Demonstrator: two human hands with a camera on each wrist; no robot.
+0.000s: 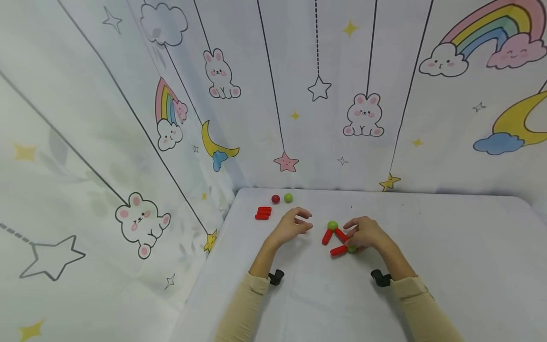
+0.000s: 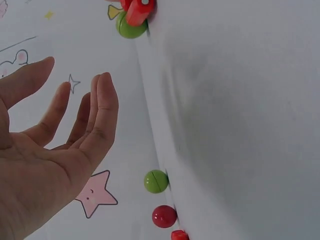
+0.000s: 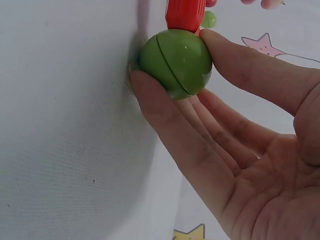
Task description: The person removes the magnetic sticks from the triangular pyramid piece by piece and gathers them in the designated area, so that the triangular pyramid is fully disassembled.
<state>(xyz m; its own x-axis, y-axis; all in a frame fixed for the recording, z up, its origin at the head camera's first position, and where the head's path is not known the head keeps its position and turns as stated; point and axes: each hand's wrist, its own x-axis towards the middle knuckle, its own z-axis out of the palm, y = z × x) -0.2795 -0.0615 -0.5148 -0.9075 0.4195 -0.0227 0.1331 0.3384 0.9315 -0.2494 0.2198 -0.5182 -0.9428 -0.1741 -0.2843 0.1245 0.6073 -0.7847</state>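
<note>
A small frame of red sticks and green balls lies on the white table (image 1: 448, 266). Its top green ball (image 1: 332, 225) joins two red sticks (image 1: 327, 236), and a third red stick (image 1: 338, 250) runs to a lower green ball (image 1: 352, 248). My right hand (image 1: 355, 239) pinches that lower green ball (image 3: 176, 61) between thumb and fingers (image 3: 165, 120), with a red stick (image 3: 185, 14) plugged into it. My left hand (image 1: 308, 222) is just left of the frame, fingers relaxed and holding nothing. In the left wrist view the left hand (image 2: 75, 82) is open, away from the frame's top ball (image 2: 131, 26).
Loose pieces lie at the table's far left: a red ball (image 1: 275, 199), a green ball (image 1: 288, 197) and a few stacked red sticks (image 1: 262, 213). Cartoon-printed fabric walls (image 1: 128, 118) close off the back and left. The table's left edge (image 1: 213, 266) drops off beside my left arm.
</note>
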